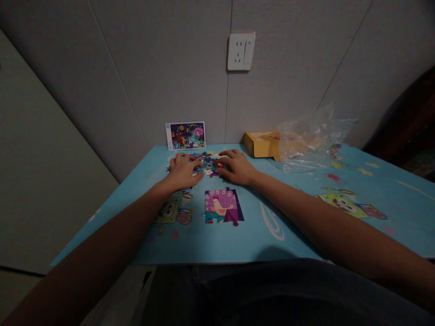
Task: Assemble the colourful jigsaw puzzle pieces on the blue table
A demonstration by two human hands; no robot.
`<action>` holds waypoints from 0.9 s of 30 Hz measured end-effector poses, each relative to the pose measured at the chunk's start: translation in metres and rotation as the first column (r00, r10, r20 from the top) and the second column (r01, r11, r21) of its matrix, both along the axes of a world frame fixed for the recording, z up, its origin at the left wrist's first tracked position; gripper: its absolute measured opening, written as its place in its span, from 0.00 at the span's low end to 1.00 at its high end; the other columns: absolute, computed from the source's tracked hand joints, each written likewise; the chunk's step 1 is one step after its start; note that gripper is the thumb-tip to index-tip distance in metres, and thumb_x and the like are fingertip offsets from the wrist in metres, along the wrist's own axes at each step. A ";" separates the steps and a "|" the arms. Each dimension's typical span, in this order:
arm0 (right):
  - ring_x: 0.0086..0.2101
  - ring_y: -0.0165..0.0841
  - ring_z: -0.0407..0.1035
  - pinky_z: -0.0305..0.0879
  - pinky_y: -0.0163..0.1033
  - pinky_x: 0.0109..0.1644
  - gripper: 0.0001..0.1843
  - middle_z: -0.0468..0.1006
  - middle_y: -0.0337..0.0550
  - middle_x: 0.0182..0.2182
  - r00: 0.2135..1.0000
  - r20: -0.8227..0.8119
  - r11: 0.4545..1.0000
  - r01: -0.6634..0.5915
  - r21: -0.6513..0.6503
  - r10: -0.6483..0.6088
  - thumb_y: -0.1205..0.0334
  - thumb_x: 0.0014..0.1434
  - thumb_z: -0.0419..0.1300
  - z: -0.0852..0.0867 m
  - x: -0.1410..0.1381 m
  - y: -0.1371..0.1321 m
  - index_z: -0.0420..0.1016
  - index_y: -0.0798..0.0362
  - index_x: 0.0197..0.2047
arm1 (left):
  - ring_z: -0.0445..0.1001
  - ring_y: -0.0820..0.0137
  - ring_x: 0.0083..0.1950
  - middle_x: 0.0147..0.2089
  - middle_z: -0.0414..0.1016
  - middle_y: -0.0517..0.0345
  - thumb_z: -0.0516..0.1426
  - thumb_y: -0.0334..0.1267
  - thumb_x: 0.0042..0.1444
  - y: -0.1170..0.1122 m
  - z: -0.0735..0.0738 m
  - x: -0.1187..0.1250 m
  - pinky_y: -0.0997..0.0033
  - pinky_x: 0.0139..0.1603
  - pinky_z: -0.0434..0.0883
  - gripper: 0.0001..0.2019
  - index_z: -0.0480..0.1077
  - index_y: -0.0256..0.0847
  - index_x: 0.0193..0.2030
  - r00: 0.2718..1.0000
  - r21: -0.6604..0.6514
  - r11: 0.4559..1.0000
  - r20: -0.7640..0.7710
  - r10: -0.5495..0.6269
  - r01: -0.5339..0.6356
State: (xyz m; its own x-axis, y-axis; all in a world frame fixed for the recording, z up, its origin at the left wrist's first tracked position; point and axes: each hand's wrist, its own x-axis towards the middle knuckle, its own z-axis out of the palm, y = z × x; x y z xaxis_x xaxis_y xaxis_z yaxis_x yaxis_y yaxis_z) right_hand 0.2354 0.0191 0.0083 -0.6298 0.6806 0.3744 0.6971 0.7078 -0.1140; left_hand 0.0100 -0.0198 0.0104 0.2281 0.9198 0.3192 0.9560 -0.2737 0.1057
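Both of my hands rest on a heap of loose jigsaw pieces (207, 164) near the far side of a blue cartoon-printed table (306, 217). My left hand (184, 171) lies on the left of the heap with its fingers curled over pieces. My right hand (237, 166) lies on the right, fingertips pressed onto pieces. What each hand grips is too small to make out. A joined patch of puzzle (222, 206) showing a purple peacock lies nearer to me, apart from both hands.
A reference picture card (185, 135) leans against the grey wall. A yellow box (262, 144) and a crumpled clear plastic bag (311, 140) sit at the back right. A wall socket (241, 51) is above.
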 end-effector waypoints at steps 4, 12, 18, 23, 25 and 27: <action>0.60 0.54 0.53 0.51 0.60 0.57 0.28 0.62 0.52 0.63 0.996 0.084 0.996 -0.024 -0.089 0.032 0.40 0.63 0.51 -0.005 -0.010 -0.007 0.67 0.43 0.62 | 0.56 0.49 0.60 0.55 0.69 0.51 0.59 0.45 0.50 0.002 -0.001 -0.003 0.46 0.57 0.56 0.15 0.75 0.49 0.45 1.000 -0.012 1.000 0.016 0.012 -0.012; 0.52 0.50 0.64 0.56 0.55 0.53 0.23 0.73 0.51 0.52 0.990 0.108 0.993 0.095 -0.063 -0.088 0.42 0.64 0.51 -0.001 0.000 0.001 0.75 0.48 0.50 | 0.58 0.50 0.59 0.53 0.71 0.51 0.60 0.49 0.50 0.002 0.002 -0.005 0.47 0.57 0.55 0.13 0.74 0.45 0.39 0.998 -0.002 1.000 0.057 0.031 -0.031; 0.48 0.49 0.66 0.57 0.54 0.52 0.22 0.75 0.54 0.45 0.970 0.108 0.976 0.218 0.030 -0.220 0.44 0.63 0.53 0.002 0.000 0.003 0.78 0.53 0.39 | 0.60 0.51 0.58 0.51 0.72 0.52 0.60 0.49 0.50 0.004 0.002 -0.008 0.48 0.56 0.56 0.12 0.74 0.44 0.36 0.997 0.028 0.998 0.067 0.045 -0.047; 0.53 0.48 0.63 0.57 0.53 0.54 0.21 0.71 0.52 0.55 0.980 0.093 0.985 0.172 0.031 -0.174 0.48 0.65 0.51 0.002 0.000 0.005 0.76 0.51 0.49 | 0.62 0.52 0.56 0.50 0.74 0.51 0.57 0.49 0.55 0.006 0.004 -0.009 0.50 0.55 0.60 0.13 0.74 0.45 0.42 0.985 0.066 0.989 0.118 0.124 -0.132; 0.59 0.49 0.57 0.54 0.55 0.58 0.23 0.64 0.48 0.63 0.991 0.111 0.997 0.071 0.020 -0.073 0.47 0.66 0.49 -0.002 0.000 0.006 0.71 0.45 0.58 | 0.62 0.52 0.57 0.51 0.73 0.51 0.56 0.48 0.55 0.007 0.005 -0.009 0.49 0.56 0.60 0.14 0.74 0.47 0.45 0.975 0.067 0.982 0.151 0.164 -0.175; 0.63 0.49 0.52 0.50 0.58 0.60 0.25 0.59 0.46 0.66 0.990 0.139 0.999 0.031 -0.026 -0.027 0.46 0.67 0.46 -0.006 -0.001 0.008 0.66 0.42 0.62 | 0.62 0.51 0.58 0.52 0.73 0.52 0.56 0.47 0.55 0.007 0.004 -0.009 0.48 0.56 0.61 0.15 0.74 0.49 0.47 0.965 0.052 0.976 0.173 0.198 -0.209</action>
State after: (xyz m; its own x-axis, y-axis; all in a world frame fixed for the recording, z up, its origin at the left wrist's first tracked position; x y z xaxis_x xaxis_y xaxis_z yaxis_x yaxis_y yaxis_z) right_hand 0.2340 0.0269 0.0023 -0.6542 0.7081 0.2656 0.7276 0.6851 -0.0342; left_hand 0.0010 -0.0126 0.0149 -0.0229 0.9158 0.4009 0.9631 -0.0874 0.2547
